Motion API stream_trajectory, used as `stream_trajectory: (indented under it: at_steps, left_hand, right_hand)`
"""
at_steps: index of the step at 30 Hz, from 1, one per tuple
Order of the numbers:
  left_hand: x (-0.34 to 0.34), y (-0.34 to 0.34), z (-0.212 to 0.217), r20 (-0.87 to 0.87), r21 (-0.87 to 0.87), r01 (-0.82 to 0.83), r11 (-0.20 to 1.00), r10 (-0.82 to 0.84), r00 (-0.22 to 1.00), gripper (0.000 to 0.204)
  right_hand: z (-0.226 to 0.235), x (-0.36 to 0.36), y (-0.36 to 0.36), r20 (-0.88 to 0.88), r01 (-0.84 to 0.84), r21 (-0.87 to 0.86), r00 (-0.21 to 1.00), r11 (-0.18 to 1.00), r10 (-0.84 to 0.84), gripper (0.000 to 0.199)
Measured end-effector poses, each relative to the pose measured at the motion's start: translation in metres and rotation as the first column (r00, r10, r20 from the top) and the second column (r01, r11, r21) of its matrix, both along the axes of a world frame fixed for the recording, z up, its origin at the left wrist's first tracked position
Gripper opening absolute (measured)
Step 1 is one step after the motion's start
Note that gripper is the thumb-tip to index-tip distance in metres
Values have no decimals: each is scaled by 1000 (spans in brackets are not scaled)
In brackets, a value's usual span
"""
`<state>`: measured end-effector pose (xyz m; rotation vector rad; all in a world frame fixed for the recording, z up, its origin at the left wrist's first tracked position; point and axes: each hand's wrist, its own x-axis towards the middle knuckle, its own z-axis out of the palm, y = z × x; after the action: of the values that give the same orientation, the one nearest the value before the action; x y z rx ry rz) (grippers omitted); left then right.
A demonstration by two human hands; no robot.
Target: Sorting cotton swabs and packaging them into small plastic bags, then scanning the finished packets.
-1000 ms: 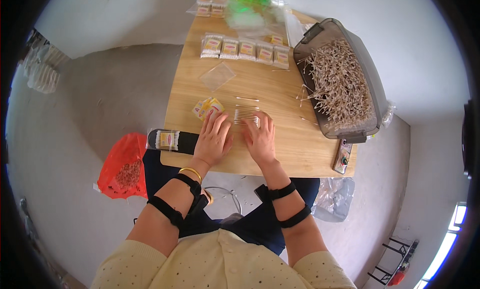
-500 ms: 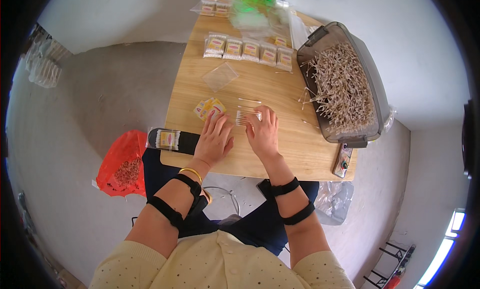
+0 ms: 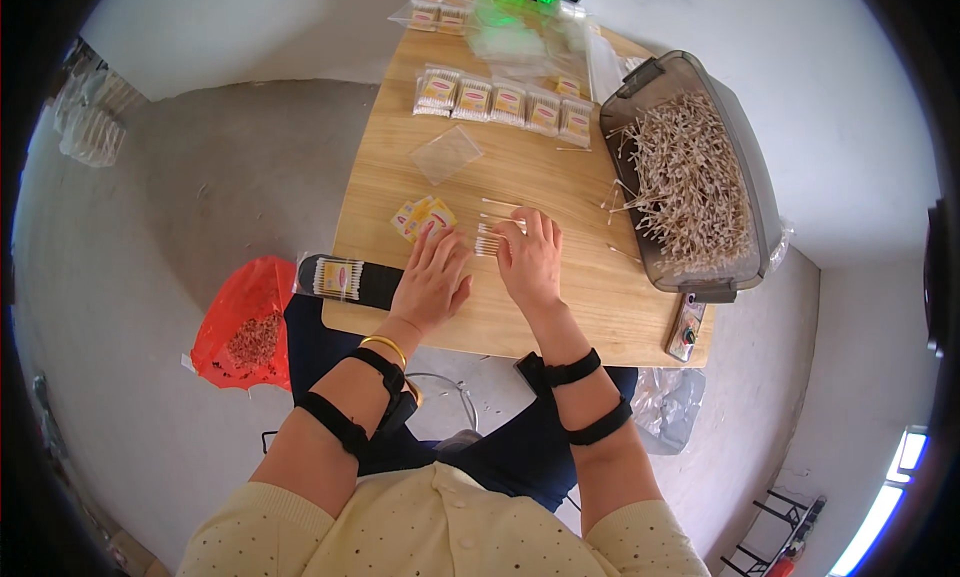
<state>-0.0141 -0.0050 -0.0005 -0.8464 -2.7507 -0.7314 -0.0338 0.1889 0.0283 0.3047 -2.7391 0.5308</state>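
My right hand (image 3: 531, 262) bends its thumb and fingers over the right ends of a small row of white cotton swabs (image 3: 487, 245) on the wooden table. Its fingertips partly hide these swabs. One more cotton swab (image 3: 500, 201) lies apart, just beyond the row. My left hand (image 3: 430, 282) lies palm down with its fingers stretched out and holds nothing. Its fingertips reach the near edge of a few yellow-and-white printed cards (image 3: 424, 215). Behind the cards is a flat clear plastic bag (image 3: 446, 154).
A grey bin (image 3: 757, 192) full of loose swabs stands at the right. Filled swab packs (image 3: 508, 104) line the back. A swab pack (image 3: 337, 278) lies on a black pad at the left edge. A phone (image 3: 686, 327) lies at the near right corner; a red bag (image 3: 222, 327) is lower left.
My right hand has drawn its thumb and fingers closer together over the swabs. The left hand stays by the cards. The whole view has shifted slightly.
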Motion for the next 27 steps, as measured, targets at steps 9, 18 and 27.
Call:
stream_trajectory:
  at_steps: [9, 18, 27]
  left_hand:
    - [1, 1, 2, -18, -2, -8, 1000, 8, 1000, 40]
    - [1, 2, 4, 13, 27, 0, 1000, -1, 1000, 39]
    - [0, 3, 7, -1, 24, 0, 1000, 0, 1000, 45]
  right_hand:
    - [0, -12, 3, 40, 20, -40, 999, 999, -18, 18]
    - [-1, -18, 11, 106, 34, -23, 994, 999, -31, 20]
    - [-5, -38, 25, 94, 122, -22, 988, 992, -119, 23]
